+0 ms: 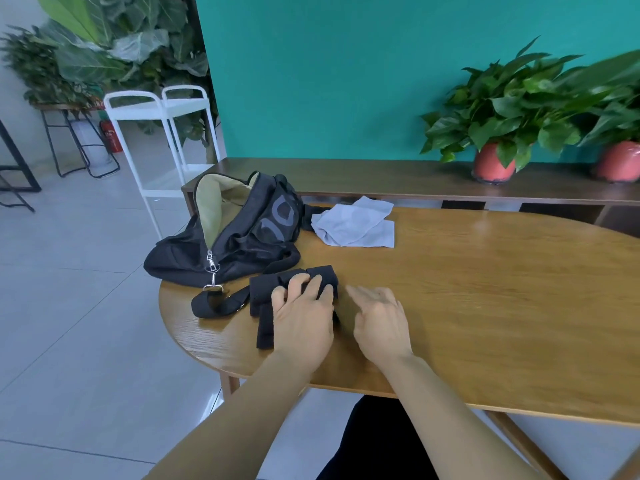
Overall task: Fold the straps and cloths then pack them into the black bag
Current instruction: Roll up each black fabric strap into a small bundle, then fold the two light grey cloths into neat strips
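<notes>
A teal wall (pixel 346 81) backs a round-ended wooden table (pixel 485 289). Left of centre, at the table's edge, the black fabric bag (pixel 242 244) lies unzipped, showing its beige lining. A pale grey cloth (pixel 356 223) lies just right of it. Lower centre, the left hand (pixel 303 313) curls its fingers onto a folded black webbing strap (pixel 266 289). Just beside it, the blurred right hand (pixel 379 320) has loose, spread fingers holding nothing.

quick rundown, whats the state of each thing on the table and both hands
black bag: unzipped, mouth open, lying on its side
black strap: partly folded into a bundle, loop end loose beside the bag
grey cloth: loosely folded, on the table outside the bag
left hand: fingers curled on the strap bundle, holding it down
right hand: open, holding nothing, beside the bundle
</notes>
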`<state>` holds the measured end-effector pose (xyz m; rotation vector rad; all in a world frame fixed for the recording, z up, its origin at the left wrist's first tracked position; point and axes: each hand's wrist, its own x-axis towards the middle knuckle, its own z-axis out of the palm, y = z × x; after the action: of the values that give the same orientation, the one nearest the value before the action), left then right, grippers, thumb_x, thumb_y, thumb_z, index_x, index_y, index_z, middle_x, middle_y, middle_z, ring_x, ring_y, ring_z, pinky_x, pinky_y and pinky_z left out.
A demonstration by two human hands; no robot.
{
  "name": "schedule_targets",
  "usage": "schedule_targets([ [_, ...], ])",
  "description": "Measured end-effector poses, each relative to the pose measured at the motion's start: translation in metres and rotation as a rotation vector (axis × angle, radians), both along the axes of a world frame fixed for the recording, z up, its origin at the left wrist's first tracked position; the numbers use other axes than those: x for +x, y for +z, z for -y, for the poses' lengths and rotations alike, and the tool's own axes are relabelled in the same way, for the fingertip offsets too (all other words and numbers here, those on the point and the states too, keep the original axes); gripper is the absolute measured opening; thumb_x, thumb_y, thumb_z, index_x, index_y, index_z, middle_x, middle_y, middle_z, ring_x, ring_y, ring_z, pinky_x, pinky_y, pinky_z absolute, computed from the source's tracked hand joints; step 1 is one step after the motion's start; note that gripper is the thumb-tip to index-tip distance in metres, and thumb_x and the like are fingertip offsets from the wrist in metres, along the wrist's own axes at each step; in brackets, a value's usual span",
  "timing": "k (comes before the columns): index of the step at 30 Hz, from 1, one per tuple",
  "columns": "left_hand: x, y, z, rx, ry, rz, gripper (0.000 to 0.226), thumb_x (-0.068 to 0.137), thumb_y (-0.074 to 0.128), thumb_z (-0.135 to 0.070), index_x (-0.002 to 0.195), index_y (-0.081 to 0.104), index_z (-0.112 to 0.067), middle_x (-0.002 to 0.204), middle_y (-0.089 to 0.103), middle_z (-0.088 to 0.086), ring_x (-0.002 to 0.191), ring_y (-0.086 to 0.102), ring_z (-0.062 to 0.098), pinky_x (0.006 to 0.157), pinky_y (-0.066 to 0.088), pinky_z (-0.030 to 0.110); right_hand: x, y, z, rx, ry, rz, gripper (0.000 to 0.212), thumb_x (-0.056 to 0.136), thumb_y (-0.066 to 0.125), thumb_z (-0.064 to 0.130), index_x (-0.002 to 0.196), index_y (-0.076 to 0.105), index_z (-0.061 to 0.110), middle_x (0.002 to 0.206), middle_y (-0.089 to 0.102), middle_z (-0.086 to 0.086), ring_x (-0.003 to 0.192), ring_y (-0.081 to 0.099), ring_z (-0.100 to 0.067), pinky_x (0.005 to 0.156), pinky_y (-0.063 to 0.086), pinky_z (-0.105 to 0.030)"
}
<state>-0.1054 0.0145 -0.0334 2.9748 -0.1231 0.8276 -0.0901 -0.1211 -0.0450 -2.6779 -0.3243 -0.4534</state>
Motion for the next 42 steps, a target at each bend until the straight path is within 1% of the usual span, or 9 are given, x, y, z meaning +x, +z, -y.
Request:
schedule_targets([
  [3,0.015,0.01,0.013,0.028,-0.035,-0.011,0.029,0.071,0.077,-0.021,0.099,0.071,-0.02,0.112,0.068,-0.001,0.115,0.055,0.026,0.085,0.024,0.042,0.012,0.004,0.021,-0.002,-0.053,-0.017,0.057,0.087,0.04,-0.001,0.138,0.048,0.021,0.135,0.053,0.008,0.128,0.036,-0.019,0.096,0.032,-0.029],
  [8,0.051,0.026,0.031,0.077,-0.044,-0.085,0.029,0.06,0.083,-0.019,0.086,0.071,-0.021,0.103,0.07,-0.002,0.109,0.058,0.022,0.08,0.023,0.039,0.045,0.011,0.05,-0.028,-0.128,-0.066,0.056,0.089,0.04,0.003,0.14,0.045,0.023,0.14,0.049,0.007,0.133,0.031,-0.017,0.1,0.029,-0.031],
  [12,0.087,0.025,0.041,0.115,-0.085,-0.124,0.021,0.09,0.053,-0.02,0.111,0.057,-0.021,0.123,0.053,-0.006,0.125,0.036,0.02,0.091,0.018,0.039,0.076,0.013,0.067,-0.07,-0.157,-0.098,0.056,0.089,0.04,0.003,0.141,0.043,0.022,0.14,0.049,0.007,0.133,0.03,-0.016,0.1,0.028,-0.029],
  [18,0.136,0.018,0.053,0.114,-0.125,-0.178,0.022,0.092,0.046,-0.019,0.114,0.051,-0.021,0.119,0.05,-0.007,0.121,0.038,0.018,0.094,0.022,0.036,0.121,0.007,0.08,-0.185,-0.156,-0.163,0.052,0.087,0.04,0.003,0.136,0.046,0.02,0.134,0.051,0.008,0.131,0.031,-0.016,0.096,0.03,-0.029],
  [21,0.16,0.012,0.055,0.116,-0.116,-0.235,0.031,0.092,0.047,-0.019,0.123,0.051,-0.02,0.13,0.049,-0.004,0.126,0.037,0.018,0.1,0.022,0.035,0.144,0.005,0.08,-0.248,-0.121,-0.194,0.048,0.085,0.041,0.004,0.129,0.047,0.018,0.133,0.05,0.007,0.131,0.029,-0.016,0.094,0.03,-0.029],
  [28,0.208,0.0,0.057,0.155,-0.083,-0.408,0.043,0.091,0.043,-0.016,0.134,0.036,-0.015,0.135,0.04,0.0,0.132,0.032,0.016,0.112,0.013,0.036,0.189,0.001,0.065,-0.323,0.047,-0.249,0.061,0.093,0.037,0.01,0.15,0.014,0.013,0.158,0.008,0.001,0.145,-0.001,-0.014,0.112,0.017,-0.032],
  [34,0.224,-0.008,0.058,0.167,0.002,-0.601,0.066,0.09,0.04,-0.013,0.15,0.012,-0.012,0.15,0.025,0.005,0.142,0.021,0.018,0.117,0.003,0.038,0.203,-0.016,0.073,-0.39,0.02,-0.302,0.056,0.103,0.02,0.035,0.152,0.008,0.012,0.159,0.005,0.001,0.146,0.001,-0.014,0.117,0.009,-0.034],
  [38,0.214,-0.009,0.078,0.188,-0.097,-0.55,0.054,0.086,0.044,-0.009,0.138,0.034,-0.016,0.127,0.043,0.0,0.125,0.037,0.018,0.108,0.017,0.036,0.198,-0.017,0.095,-0.384,-0.048,-0.302,0.055,0.103,0.021,0.036,0.151,0.01,0.012,0.159,0.007,0.001,0.146,0.004,-0.013,0.117,0.013,-0.033],
  [42,0.195,-0.007,0.103,0.239,-0.187,-0.523,0.045,0.083,0.047,-0.008,0.126,0.044,-0.018,0.117,0.046,-0.002,0.117,0.042,0.019,0.101,0.02,0.036,0.182,-0.015,0.127,-0.384,-0.09,-0.328,0.054,0.103,0.021,0.034,0.152,0.011,0.014,0.159,0.006,0.003,0.146,0.004,-0.011,0.116,0.013,-0.031],
])
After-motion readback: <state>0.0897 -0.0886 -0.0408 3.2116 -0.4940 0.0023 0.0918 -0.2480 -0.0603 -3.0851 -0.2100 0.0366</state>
